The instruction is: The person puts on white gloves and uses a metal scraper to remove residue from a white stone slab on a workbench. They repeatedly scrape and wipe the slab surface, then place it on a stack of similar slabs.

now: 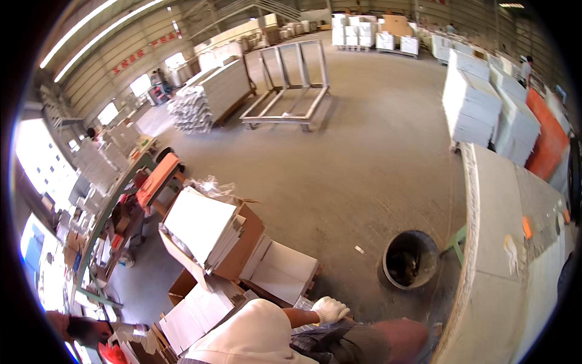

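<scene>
My left hand [330,309] wears a white glove and shows at the bottom middle, at the end of a cream sleeve. Its fingers are curled over a dark grey surface [315,330] by my leg; whether it grips anything is unclear. Just left of it stand a flat open box of white tiles [282,273] and a brown cardboard box [242,242] holding a leaning stack of white tiles [200,224]. My right hand is out of the picture.
A black bucket [411,259] sits on the concrete floor to the right. A long pale slab bench [491,242] runs along the right side. Another person [79,327] in white gloves crouches at lower left. A metal rack [291,91] and stacked white boxes [473,103] stand farther off.
</scene>
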Demonstrator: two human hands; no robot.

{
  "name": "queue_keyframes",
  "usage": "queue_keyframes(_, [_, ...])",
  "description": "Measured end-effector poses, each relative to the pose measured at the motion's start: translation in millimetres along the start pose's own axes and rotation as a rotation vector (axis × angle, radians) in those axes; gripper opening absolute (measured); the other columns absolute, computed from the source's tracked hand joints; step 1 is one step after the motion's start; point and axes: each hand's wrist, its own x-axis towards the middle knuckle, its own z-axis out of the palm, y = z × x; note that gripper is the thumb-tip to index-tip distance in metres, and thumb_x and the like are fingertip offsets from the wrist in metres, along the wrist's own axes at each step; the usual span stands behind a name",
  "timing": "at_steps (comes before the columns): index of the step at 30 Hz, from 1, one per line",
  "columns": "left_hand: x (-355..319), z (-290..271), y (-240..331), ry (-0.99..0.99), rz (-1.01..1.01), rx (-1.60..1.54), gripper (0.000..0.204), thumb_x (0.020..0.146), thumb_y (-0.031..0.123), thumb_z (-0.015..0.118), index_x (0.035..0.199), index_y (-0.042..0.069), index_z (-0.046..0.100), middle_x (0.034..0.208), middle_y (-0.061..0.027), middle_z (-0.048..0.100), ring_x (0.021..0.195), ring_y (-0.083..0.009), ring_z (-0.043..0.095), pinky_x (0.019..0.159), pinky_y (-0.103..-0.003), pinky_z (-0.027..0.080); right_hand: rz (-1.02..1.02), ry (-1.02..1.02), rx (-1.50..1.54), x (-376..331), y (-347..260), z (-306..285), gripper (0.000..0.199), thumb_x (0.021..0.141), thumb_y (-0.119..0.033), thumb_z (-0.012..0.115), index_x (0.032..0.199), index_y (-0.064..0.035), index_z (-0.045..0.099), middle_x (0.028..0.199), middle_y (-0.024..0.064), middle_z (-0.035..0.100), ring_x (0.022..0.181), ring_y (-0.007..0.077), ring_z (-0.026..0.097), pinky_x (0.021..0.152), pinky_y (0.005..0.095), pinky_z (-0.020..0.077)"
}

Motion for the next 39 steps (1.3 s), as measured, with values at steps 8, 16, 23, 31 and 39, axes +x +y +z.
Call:
queue_keyframes(8, [29.6, 18.2, 3.1, -0.263, 0.056, 0.073, 0.032, 0.098, 0.031, 0.037, 0.093, 0.013, 0.063, 0.097, -0.0146, 0.07, 0.089, -0.0384, 0.069, 0.075, -0.053, 0.052, 0.222, -0.244, 0.399, -67.8, -62.4, -15.4, 0.056, 0.094, -0.039, 0.058, 0.136, -0.0029, 0.054, 0.145, 0.0197, 0.048, 0.136, 0.0428, 0.04, 0.113, 0.0544, 0.0295])
queue_keyframes(16, [44.7, 30.7, 9.5, -0.335, 0.26, -0.188, 0.026, 0.099, 0.03, 0.05, 0.1, 0.008, 0.064, 0.1, -0.0191, 0.068, 0.096, -0.0434, 0.063, 0.083, -0.048, 0.051, 0.316, 0.012, 0.742, -140.2, -122.0, -83.7, 0.033, 0.084, -0.023, 0.073, 0.113, -0.0079, 0.069, 0.115, 0.009, 0.066, 0.112, 0.0297, 0.06, 0.103, 0.0441, 0.044])
queue_keyframes(23, [76.4, -15.1, 153.2, -0.19, 0.149, -0.744, 0.041, 0.098, 0.025, 0.057, 0.126, -0.004, 0.061, 0.122, -0.0153, 0.067, 0.117, -0.0243, 0.061, 0.101, -0.032, 0.045, 0.865, 0.032, 1.005, -206.8, -180.5, -75.3, 0.021, 0.088, -0.011, 0.069, 0.107, -0.002, 0.071, 0.1, 0.0124, 0.072, 0.094, 0.0304, 0.067, 0.089, 0.0394, 0.0516])
queue_keyframes(31, [49.6, -85.8, 285.5, -0.137, 0.566, -0.999, 0.036, 0.097, 0.009, 0.059, 0.131, -0.003, 0.057, 0.129, -0.013, 0.062, 0.119, -0.0226, 0.059, 0.103, -0.035, 0.045, 1.298, -0.118, 1.346, -222.9, -177.9, -57.7, 0.022, 0.096, -0.012, 0.06, 0.111, -0.0021, 0.072, 0.087, 0.0088, 0.07, 0.072, 0.0149, 0.065, 0.067, 0.0281, 0.0518])
queue_keyframes(39, [17.3, -111.8, 322.3, 0.022, 1.277, -0.205, 0.044, 0.08, 0.012, 0.068, 0.122, 0.002, 0.059, 0.131, -0.0181, 0.055, 0.122, -0.043, 0.051, 0.104, -0.051, 0.04, 1.481, -0.16, 1.46, -223.8, -152.9, -43.4, 0.023, 0.098, -0.018, 0.059, 0.111, -0.0035, 0.072, 0.073, 0.0052, 0.066, 0.061, 0.0092, 0.059, 0.058, 0.0245, 0.0485])
